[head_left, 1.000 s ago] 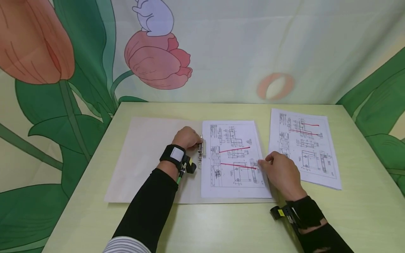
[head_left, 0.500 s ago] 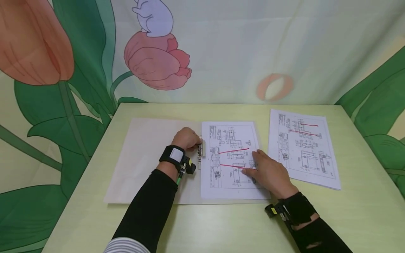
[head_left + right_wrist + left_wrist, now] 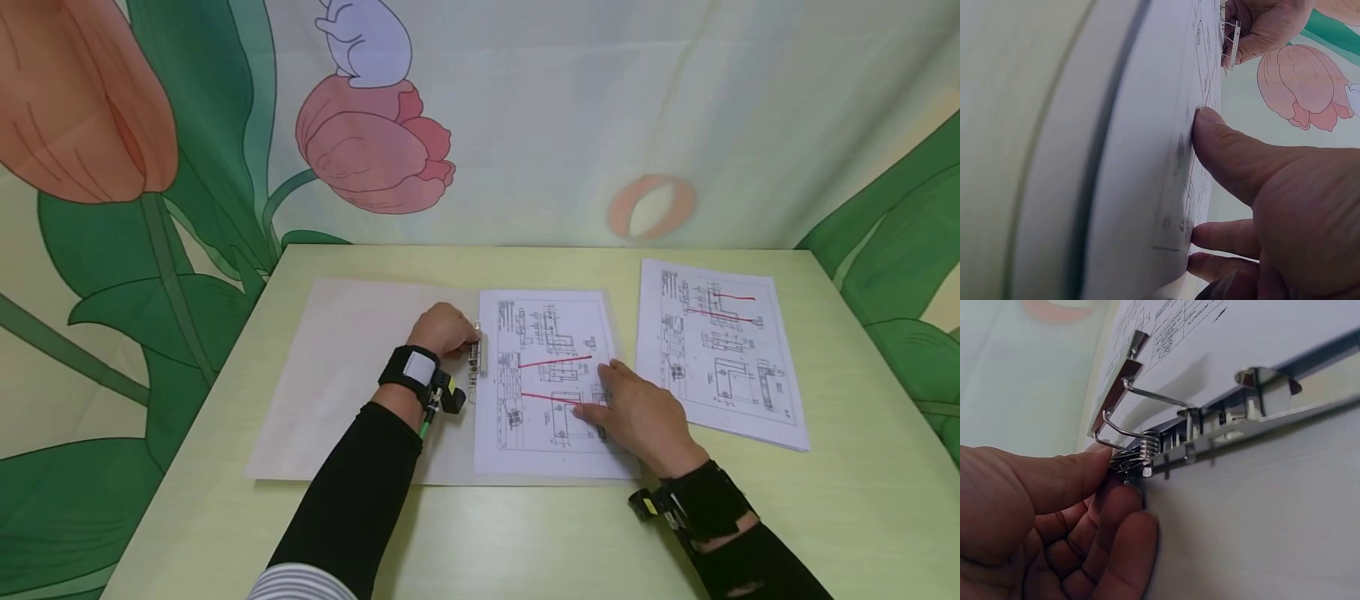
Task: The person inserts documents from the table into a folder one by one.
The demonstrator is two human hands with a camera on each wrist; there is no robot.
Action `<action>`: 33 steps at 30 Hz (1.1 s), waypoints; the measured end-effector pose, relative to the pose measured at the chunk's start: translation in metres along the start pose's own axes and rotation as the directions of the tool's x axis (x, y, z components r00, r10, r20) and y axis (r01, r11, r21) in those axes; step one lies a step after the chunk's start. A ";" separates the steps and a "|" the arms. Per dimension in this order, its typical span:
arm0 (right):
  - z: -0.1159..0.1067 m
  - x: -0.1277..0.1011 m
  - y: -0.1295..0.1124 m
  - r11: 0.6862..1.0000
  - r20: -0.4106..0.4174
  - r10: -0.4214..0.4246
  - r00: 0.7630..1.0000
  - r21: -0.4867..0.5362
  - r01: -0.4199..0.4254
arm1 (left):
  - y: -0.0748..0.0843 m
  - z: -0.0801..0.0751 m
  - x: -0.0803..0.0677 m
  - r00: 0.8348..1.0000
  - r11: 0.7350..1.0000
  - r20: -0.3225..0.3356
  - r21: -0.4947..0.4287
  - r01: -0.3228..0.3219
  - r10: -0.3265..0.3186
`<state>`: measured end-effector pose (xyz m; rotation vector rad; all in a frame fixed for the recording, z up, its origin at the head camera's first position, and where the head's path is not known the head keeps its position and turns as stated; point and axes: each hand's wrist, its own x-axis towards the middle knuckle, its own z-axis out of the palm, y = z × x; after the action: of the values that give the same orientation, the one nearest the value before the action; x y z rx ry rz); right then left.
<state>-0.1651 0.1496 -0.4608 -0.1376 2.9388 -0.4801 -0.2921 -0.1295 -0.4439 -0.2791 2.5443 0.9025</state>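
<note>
- Your right hand [image 3: 637, 408] lies nearest you, at about 5 o'clock of the open folder [image 3: 352, 375]. The fingers are spread flat and press down on the drawing sheet [image 3: 547, 333]; the right wrist view shows the thumb tip [image 3: 1210, 122] and fingertips bearing on the paper. That flat press looks meant to keep the sheet from sliding while its left edge sits at the clamp.
- The drawing sheet itself rests on the right half of the folder, a printed technical drawing with two red lines across it, its left edge just beside the metal mechanism.
- Your left hand [image 3: 444, 327] sits at the folder's spine, at 9 o'clock of the sheet. Its thumb and curled fingers pinch the spring end of the lever clip [image 3: 1141, 456], and the wrist view shows the clip's wire arm and metal plate lifted clear of the paper. Holding it raised leaves the sheet's edge free underneath.
- The left half of the folder lies bare and flat on the table [image 3: 480, 542], at 9 o'clock of your left hand.
- Farther out, at 2 o'clock of your right hand, a second stack of drawings [image 3: 720, 350] lies on the table, apart from the folder and touched by neither hand.
- Beyond the table's far edge hangs a cloth backdrop [image 3: 525, 117] painted with tulips.
</note>
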 end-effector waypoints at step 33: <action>-0.024 -0.016 0.071 0.996 -0.087 0.079 0.993 0.059 -0.074 | 0.002 0.000 -0.003 1.000 0.999 0.012 -0.033 0.015 -0.015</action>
<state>-0.1584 0.2256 -0.4595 0.0030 3.0005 -0.5697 -0.2904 -0.1280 -0.4417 -0.3012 2.5153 0.9385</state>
